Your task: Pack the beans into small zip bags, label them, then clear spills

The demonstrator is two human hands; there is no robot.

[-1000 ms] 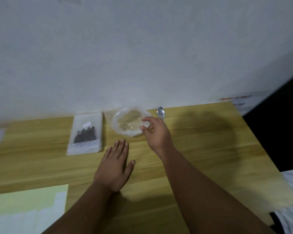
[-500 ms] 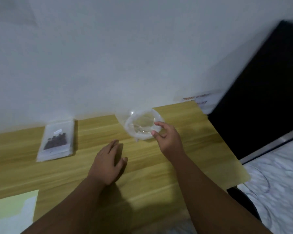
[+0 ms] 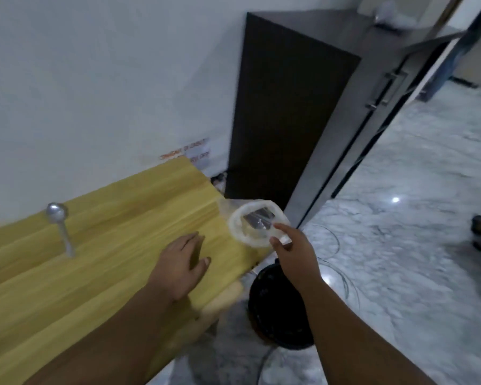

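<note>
Head view: right hand [image 3: 295, 254] pinches empty-looking plastic bag [image 3: 256, 222] above bin [image 3: 272, 307], left hand [image 3: 179, 259] flat beside it; clearing step, next likely a drop.

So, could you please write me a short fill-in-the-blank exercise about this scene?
1. The left hand rests on the yellow wooden table, holding ____.
2. The silver metal spoon lies to that hand's ____.
3. The right hand pinches the clear rolled-rim plastic bag; the round floor bin nearby is coloured ____.
Answers: nothing; left; black.
</note>
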